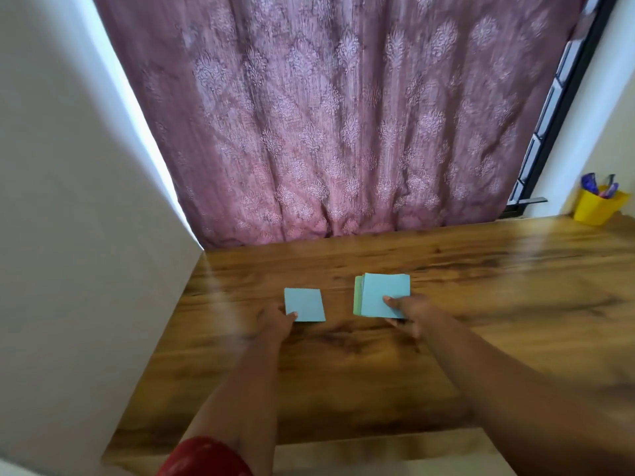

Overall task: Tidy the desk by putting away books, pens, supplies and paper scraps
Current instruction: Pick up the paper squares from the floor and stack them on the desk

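A single light-blue paper slip (pixel 304 304) lies on the wooden desk (pixel 498 304) left of centre. My left hand (pixel 275 322) pinches its near left corner. To the right, a small stack of blue and green paper slips (pixel 381 292) is held just over the desk. My right hand (pixel 407 312) grips the stack's near right corner, thumb on top and fingers underneath.
A yellow pen cup (pixel 598 207) with several pens stands at the desk's far right corner. A mauve patterned curtain (pixel 343 115) hangs behind the desk. A white wall (pixel 68 201) borders the left side.
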